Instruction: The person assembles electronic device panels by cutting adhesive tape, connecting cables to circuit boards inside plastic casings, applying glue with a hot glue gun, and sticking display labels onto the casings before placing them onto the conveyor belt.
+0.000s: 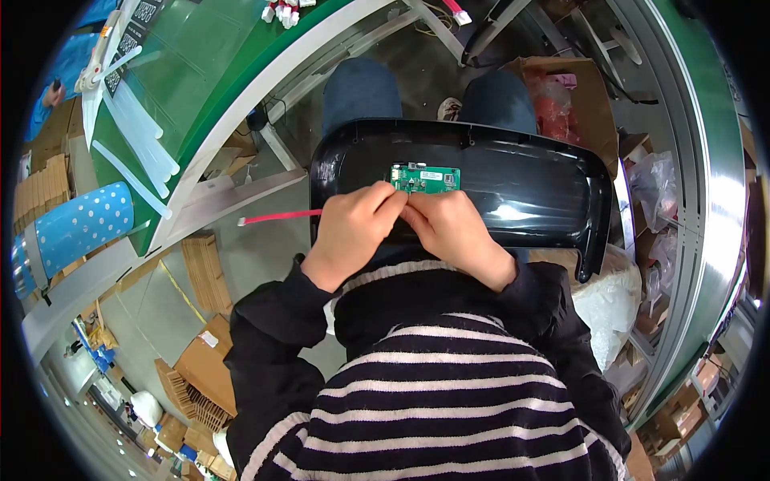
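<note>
A small green circuit board [433, 179] with a white label is at the near edge of my fingers, over a glossy black plastic cover [529, 180] that rests across my lap. My left hand [357, 228] is closed in a pinch at the board's left near corner. From under it a red cable [281, 215] runs out to the left, ending in a white connector. My right hand [455, 231] pinches the board's near edge, its fingertips meeting those of the left. The fingers hide whatever lies between them.
On the green worktable [216, 64] at left lie translucent cable ties [140, 120], white connectors [285, 11] and a blue polka-dot cup [84, 218]. A cardboard box [597, 96] with red packaging stands at right, by a metal frame. Flattened cardboard [207, 272] is on the floor.
</note>
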Motion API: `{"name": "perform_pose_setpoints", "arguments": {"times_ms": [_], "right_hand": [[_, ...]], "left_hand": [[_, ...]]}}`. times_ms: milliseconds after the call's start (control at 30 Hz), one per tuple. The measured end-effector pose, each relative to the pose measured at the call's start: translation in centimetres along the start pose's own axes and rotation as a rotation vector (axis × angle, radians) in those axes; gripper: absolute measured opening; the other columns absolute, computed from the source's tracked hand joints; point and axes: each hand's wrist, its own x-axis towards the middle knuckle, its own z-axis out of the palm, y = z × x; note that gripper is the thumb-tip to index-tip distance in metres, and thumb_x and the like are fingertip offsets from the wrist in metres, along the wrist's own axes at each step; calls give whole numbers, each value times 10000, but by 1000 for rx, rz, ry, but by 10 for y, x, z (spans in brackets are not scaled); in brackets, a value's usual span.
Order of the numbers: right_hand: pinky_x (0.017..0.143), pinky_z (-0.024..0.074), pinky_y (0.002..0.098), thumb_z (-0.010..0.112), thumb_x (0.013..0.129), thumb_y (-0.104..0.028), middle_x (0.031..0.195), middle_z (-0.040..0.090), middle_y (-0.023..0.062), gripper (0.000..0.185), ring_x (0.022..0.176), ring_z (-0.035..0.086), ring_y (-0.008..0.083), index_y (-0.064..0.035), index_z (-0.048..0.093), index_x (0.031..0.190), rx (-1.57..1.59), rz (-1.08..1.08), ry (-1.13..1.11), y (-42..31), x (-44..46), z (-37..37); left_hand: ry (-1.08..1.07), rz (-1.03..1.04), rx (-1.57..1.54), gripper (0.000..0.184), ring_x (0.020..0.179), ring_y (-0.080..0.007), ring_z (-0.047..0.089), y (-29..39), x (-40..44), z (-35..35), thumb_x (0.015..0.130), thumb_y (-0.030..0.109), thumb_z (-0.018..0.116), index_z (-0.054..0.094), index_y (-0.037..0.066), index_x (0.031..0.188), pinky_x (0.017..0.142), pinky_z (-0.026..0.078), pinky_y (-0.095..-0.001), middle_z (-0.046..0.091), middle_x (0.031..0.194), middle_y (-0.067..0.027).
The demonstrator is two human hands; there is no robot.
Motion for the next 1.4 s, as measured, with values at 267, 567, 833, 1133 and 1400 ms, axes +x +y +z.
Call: {"name": "perform_pose_setpoints", "arguments": {"times_ms": [267,567,833,1133,1400], "right_hand": [[552,520,417,689,868,-162,825,698,118,128,626,657,340,-69,654,949,-416,177,319,24,5,-11],[523,507,408,685,875,-181,817,664,100,163,603,653,321,-90,606,985,-516,205,289,32,4,-6],[494,492,397,681,890,-201,825,609,85,169,575,638,304,-85,593,975,-585,186,283,35,4,-8],[491,490,393,680,895,-208,823,607,92,175,563,629,300,-80,587,970,-557,177,292,38,3,-7],[490,478,428,671,889,-205,831,587,110,179,576,623,325,-87,555,957,-523,153,315,36,1,-6]], "left_hand": [[-130,-65,61,158,715,-249,678,-47,19,3,713,55,768,734,80,865,616,538,-348,672,834,-38],[-218,-65,132,133,721,-255,675,-40,31,11,707,59,769,723,79,831,625,533,-363,669,813,-40],[-221,-60,181,110,712,-263,670,-38,33,12,722,52,753,715,77,822,617,525,-367,664,806,-48],[-206,-94,146,121,715,-266,669,-37,31,11,726,45,755,719,74,837,621,524,-369,668,817,-50],[-204,15,186,31,678,-266,645,-33,39,6,752,102,674,671,72,759,586,511,-389,605,738,-65]]}}
